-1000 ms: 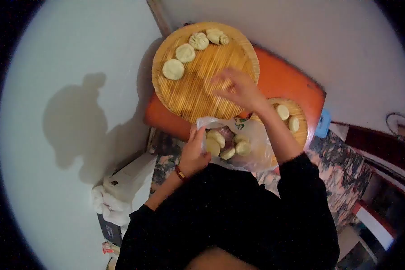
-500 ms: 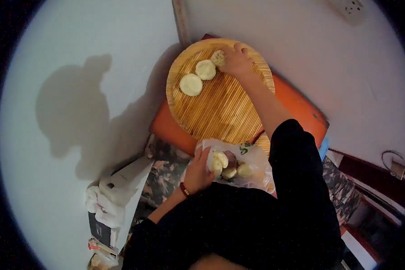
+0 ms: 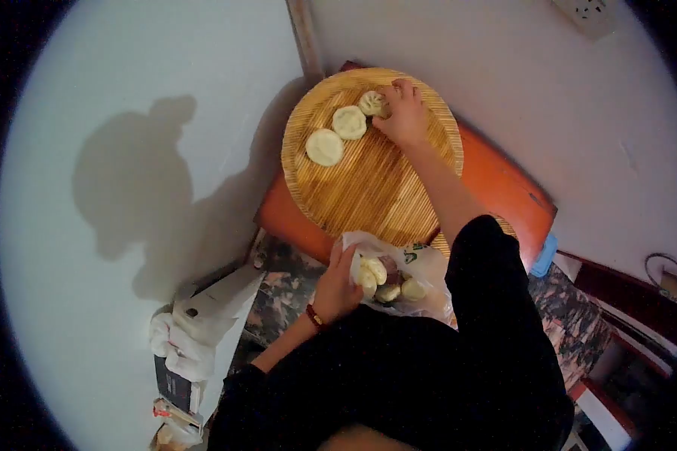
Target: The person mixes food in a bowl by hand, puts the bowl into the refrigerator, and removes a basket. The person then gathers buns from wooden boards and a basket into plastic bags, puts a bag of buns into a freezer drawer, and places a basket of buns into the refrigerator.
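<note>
A round slatted bamboo tray (image 3: 376, 188) holds three pale buns in a diagonal row. The pleated steamed bun (image 3: 372, 104) lies furthest back, and my right hand (image 3: 405, 116) is at its right side, thumb and fingers apart. Beside it are a middle bun (image 3: 349, 122) and a smooth, flat-looking bun (image 3: 324, 147). Nearer my body, my left hand (image 3: 339, 284) grips the edge of a clear plastic bag (image 3: 432, 270). Inside the bag sit several pale buns (image 3: 372, 272) and a purplish-brown one (image 3: 388, 270).
Under the tray is an orange-red tabletop (image 3: 504, 180) set in a wall corner. Part of another slatted tray shows by my right sleeve. A blue item (image 3: 545, 254) is at the right edge. White bags (image 3: 180, 346) and boxes stand at lower left.
My right hand has drawn slightly away from the pleated bun, so more of the bun shows. My left hand stays on the bag. The whole view has shifted a little.
</note>
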Available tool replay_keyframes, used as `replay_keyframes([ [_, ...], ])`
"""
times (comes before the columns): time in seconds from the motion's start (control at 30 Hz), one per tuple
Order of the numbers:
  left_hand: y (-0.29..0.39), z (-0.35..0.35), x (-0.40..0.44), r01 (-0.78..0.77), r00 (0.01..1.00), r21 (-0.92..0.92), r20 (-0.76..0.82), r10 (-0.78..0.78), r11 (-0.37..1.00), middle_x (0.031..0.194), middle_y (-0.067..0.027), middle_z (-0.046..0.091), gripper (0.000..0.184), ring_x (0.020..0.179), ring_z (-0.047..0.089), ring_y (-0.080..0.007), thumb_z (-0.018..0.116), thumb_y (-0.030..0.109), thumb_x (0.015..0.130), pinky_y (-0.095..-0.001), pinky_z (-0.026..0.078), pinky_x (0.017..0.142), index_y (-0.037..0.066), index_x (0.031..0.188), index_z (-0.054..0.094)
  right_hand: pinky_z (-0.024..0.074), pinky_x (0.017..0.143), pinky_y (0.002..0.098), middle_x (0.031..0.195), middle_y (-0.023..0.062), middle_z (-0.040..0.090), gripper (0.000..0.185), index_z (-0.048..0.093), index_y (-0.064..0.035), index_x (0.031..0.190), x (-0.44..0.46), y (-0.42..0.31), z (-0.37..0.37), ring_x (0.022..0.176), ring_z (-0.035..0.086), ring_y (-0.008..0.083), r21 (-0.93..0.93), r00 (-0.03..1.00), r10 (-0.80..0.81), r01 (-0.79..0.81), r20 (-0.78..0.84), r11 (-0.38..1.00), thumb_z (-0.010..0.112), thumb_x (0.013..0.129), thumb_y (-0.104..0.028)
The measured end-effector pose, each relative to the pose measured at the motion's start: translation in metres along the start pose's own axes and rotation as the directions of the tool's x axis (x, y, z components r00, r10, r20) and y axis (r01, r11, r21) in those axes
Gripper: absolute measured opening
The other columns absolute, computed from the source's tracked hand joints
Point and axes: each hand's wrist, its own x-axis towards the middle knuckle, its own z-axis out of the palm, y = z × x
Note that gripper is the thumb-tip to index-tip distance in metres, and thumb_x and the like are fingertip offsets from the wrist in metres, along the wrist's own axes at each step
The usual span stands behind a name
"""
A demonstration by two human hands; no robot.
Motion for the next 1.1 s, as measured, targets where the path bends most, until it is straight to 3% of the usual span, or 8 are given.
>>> replay_keyframes([
  [0.07, -0.002, -0.001, -0.001, 0.045, 0.999, -0.008, 0.03, -0.045, 0.999, 0.148, -0.0281, 0.023, 0.079, 0.123, 0.043, -0.0462, 0.066, 0.01, 0.071, -0.0434, 0.047, 0.093, 0.001, 0.14, 0.029, 0.0404, 0.099, 0.0492, 0.127, 0.012, 0.049, 0.062, 0.06, -0.0169, 0.118, 0.01, 0.015, -0.005, 0.117, 0.046, 0.0375, 0.162, 0.987, -0.049, 0.024, 0.152, 0.986, 0.081, 0.061, -0.026],
  [0.53, -0.013, 0.002, -0.001, 0.056, 0.998, -0.042, 0.025, -0.055, 0.998, 0.145, -0.0287, 0.026, 0.082, 0.129, 0.036, -0.0456, 0.067, 0.008, 0.069, -0.0425, 0.04, 0.102, 0.002, 0.141, 0.028, 0.046, 0.09, 0.0415, 0.109, 0.0146, 0.053, 0.057, 0.062, -0.0127, 0.109, 0.053, 0.054, -0.003, 0.102, 0.053, 0.0321, 0.125, 0.928, -0.174, 0.139, 0.33, 0.982, 0.08, 0.059, -0.035],
  [0.63, -0.016, 0.006, 0.0, 0.004, 1.0, 0.081, -0.024, -0.002, 0.997, 0.143, -0.0265, 0.028, 0.081, 0.125, 0.04, -0.0454, 0.068, 0.008, 0.069, -0.0433, 0.043, 0.099, 0.003, 0.14, 0.03, 0.0459, 0.09, 0.0407, 0.108, 0.0143, 0.053, 0.057, 0.063, -0.0124, 0.107, 0.058, 0.046, -0.017, 0.102, 0.053, 0.031, 0.113, 0.903, -0.17, 0.135, 0.395, 0.984, 0.081, 0.059, -0.037],
  [0.7, -0.005, 0.002, 0.005, 0.116, 0.992, 0.087, 0.045, -0.12, 0.989, 0.14, -0.0244, 0.032, 0.078, 0.117, 0.047, -0.0444, 0.068, 0.008, 0.069, -0.0452, 0.048, 0.09, 0.002, 0.138, 0.032, 0.046, 0.09, 0.0401, 0.108, 0.014, 0.053, 0.056, 0.063, -0.0122, 0.106, 0.055, 0.046, -0.023, 0.102, 0.053, 0.0303, 0.133, 0.889, -0.142, 0.093, 0.434, 0.987, 0.081, 0.059, -0.037],
  [0.9, -0.001, 0.001, 0.002, 0.113, 0.993, 0.163, 0.025, -0.118, 0.98, 0.14, -0.0226, 0.033, 0.078, 0.099, 0.057, -0.0439, 0.066, 0.007, 0.068, -0.0471, 0.052, 0.079, 0.006, 0.138, 0.032, 0.0465, 0.087, 0.036, 0.112, 0.0084, 0.055, 0.054, 0.063, -0.0122, 0.112, 0.049, 0.056, -0.026, 0.103, 0.054, 0.0242, 0.381, 0.918, -0.107, -0.05, 0.381, 0.923, 0.08, 0.065, -0.033],
  [0.97, -0.004, 0.001, 0.003, 0.136, 0.988, 0.143, 0.051, -0.145, 0.98, 0.141, -0.0229, 0.032, 0.079, 0.098, 0.058, -0.044, 0.066, 0.007, 0.068, -0.0468, 0.052, 0.078, 0.007, 0.139, 0.032, 0.0456, 0.088, 0.0349, 0.114, 0.0049, 0.057, 0.052, 0.061, -0.0122, 0.117, 0.054, 0.063, -0.034, 0.104, 0.055, 0.0212, 0.633, 0.83, 0.058, -0.467, 0.555, 0.617, 0.079, 0.071, -0.028],
  [1.07, -0.004, 0.003, 0.003, 0.145, 0.987, 0.153, 0.048, -0.154, 0.977, 0.142, -0.0235, 0.032, 0.08, 0.098, 0.058, -0.0441, 0.066, 0.007, 0.068, -0.0466, 0.052, 0.077, 0.008, 0.139, 0.031, 0.0475, 0.091, 0.0335, 0.112, 0.0055, 0.06, 0.056, 0.056, -0.0129, 0.124, 0.048, 0.068, -0.053, 0.107, 0.056, 0.0214, 0.772, 0.832, 0.039, -0.529, 0.553, 0.352, 0.076, 0.077, -0.036],
  [1.1, -0.003, 0.002, 0.002, 0.132, 0.99, 0.184, 0.021, -0.138, 0.974, 0.143, -0.0238, 0.031, 0.08, 0.098, 0.058, -0.044, 0.066, 0.007, 0.068, -0.0465, 0.052, 0.077, 0.008, 0.14, 0.031, 0.0475, 0.091, 0.0335, 0.112, 0.0055, 0.06, 0.056, 0.056, -0.0129, 0.124, 0.042, 0.067, -0.059, 0.107, 0.056, 0.0214, 0.772, 0.833, 0.039, -0.529, 0.552, 0.352, 0.076, 0.077, -0.036],
])
